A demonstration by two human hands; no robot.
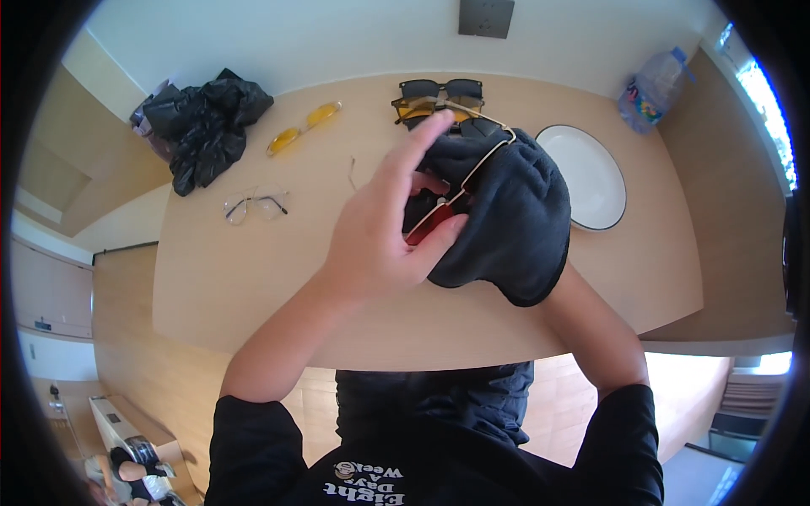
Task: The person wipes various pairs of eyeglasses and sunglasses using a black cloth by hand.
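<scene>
My left hand pinches a pair of glasses with a thin gold frame and a reddish lens, index finger raised. My right hand is hidden under a dark grey cloth that wraps it and presses against the glasses from the right. Both are held above the light wooden table.
On the table lie clear wire-rimmed glasses, yellow-lensed glasses, black sunglasses over an amber pair, a white plate, a crumpled black bag at the left edge, and a plastic bottle at the far right.
</scene>
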